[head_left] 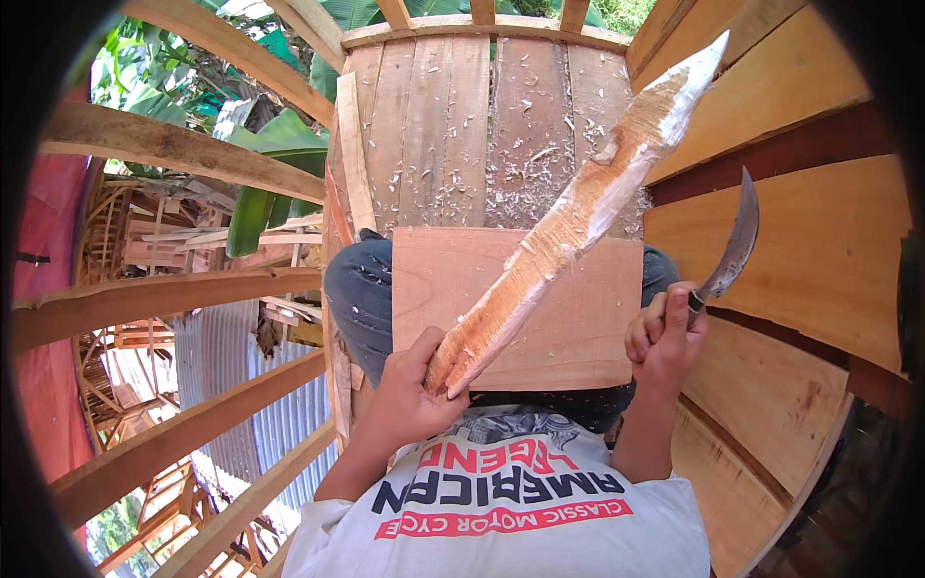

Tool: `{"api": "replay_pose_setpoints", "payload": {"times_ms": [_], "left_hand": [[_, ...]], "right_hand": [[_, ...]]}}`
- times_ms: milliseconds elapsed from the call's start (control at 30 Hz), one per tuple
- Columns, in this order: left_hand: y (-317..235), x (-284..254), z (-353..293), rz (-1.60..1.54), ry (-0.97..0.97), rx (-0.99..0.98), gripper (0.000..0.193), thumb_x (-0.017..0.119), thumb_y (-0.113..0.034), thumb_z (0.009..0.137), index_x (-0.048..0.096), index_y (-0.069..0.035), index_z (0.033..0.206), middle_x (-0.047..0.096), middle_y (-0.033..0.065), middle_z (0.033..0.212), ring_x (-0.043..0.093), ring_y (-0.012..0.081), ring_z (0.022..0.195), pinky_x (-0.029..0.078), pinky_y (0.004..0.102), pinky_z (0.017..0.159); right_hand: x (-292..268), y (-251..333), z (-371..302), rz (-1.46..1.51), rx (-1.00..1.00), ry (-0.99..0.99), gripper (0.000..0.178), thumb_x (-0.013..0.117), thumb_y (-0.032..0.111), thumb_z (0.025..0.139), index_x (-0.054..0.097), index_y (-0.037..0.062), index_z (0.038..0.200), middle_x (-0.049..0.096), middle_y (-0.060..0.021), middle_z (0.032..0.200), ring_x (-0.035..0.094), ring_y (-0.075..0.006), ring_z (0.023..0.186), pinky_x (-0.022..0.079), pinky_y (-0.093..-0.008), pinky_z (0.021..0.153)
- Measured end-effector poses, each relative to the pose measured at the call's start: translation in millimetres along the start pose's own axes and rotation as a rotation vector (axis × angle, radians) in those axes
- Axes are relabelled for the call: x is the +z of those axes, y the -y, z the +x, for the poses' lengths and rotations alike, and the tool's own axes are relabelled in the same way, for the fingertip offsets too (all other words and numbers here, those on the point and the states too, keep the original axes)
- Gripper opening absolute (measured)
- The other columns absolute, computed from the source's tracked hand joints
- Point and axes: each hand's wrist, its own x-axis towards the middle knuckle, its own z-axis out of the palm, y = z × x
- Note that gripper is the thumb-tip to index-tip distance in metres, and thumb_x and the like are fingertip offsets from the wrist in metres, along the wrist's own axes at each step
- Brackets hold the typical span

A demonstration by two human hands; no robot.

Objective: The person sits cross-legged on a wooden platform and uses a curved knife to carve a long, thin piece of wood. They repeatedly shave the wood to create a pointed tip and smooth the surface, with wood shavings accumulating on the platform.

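Observation:
My left hand [416, 387] is closed round the lower end of a long, roughly carved piece of wood [568, 226]. Its surface is pale and brown with knife marks, and it slants up to the right, narrowing to a pale point at the far end. My right hand [667, 332] grips the handle of a curved knife [737, 246], held up on the right with its hooked blade pointing away from me. Blade and wood are apart. Under the wood, a flat wooden board [443, 289] lies across my lap.
Wood shavings [540, 173] are scattered over the plank floor [419, 125] ahead. Wooden plank walls [780, 260] stand close on the right. Slatted rails [173, 299] run along the left, with corrugated metal sheets [217, 356] and leaves [279, 144] beyond. A loose strip of wood [355, 154] lies at the floor's left edge.

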Motion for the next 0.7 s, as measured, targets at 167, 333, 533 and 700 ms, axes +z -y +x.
{"api": "replay_pose_setpoints", "payload": {"times_ms": [167, 333, 533, 700], "left_hand": [[-3.7, 4.6, 4.5, 0.034, -0.024, 0.071, 0.030, 0.067, -0.006, 0.065, 0.054, -0.001, 0.091, 0.056, 0.0101, 0.067, 0.058, 0.0159, 0.058, 0.045, 0.0274, 0.056], [-10.4, 6.3, 5.9, 0.033, -0.027, 0.096, 0.034, 0.068, -0.005, 0.065, 0.056, 0.000, 0.097, 0.059, 0.0112, 0.071, 0.060, 0.0147, 0.061, 0.046, 0.0256, 0.059], [-11.4, 5.5, 15.9, 0.049, -0.022, 0.123, 0.032, 0.065, -0.003, 0.066, 0.055, 0.000, 0.096, 0.057, 0.0085, 0.069, 0.055, 0.0123, 0.060, 0.045, 0.0253, 0.059], [-9.4, -1.1, 9.0, -0.027, 0.063, 0.019, 0.032, 0.064, -0.002, 0.065, 0.055, 0.000, 0.096, 0.055, 0.0076, 0.068, 0.053, 0.0119, 0.060, 0.043, 0.0246, 0.059]], "right_hand": [[0.9, 15.7, -14.3, 0.016, 0.613, 0.717, 0.015, 0.061, 0.016, 0.094, 0.052, 0.0048, 0.090, 0.045, 0.0038, 0.058, 0.040, -0.0043, 0.042, 0.031, -0.0226, 0.036], [13.2, 6.7, -18.8, 0.043, 0.733, 0.608, 0.019, 0.063, 0.018, 0.093, 0.054, 0.0032, 0.086, 0.045, 0.0036, 0.058, 0.041, -0.0036, 0.044, 0.031, -0.0208, 0.039], [24.8, -19.4, -41.2, -0.314, 0.120, 0.350, 0.017, 0.062, 0.017, 0.093, 0.053, 0.0036, 0.087, 0.045, 0.0029, 0.056, 0.040, -0.0045, 0.043, 0.031, -0.0217, 0.037], [13.1, -8.1, -10.5, -0.120, 0.063, 0.022, 0.015, 0.060, 0.016, 0.094, 0.052, 0.0037, 0.089, 0.044, 0.0031, 0.056, 0.041, -0.0049, 0.044, 0.031, -0.0213, 0.038]]}}
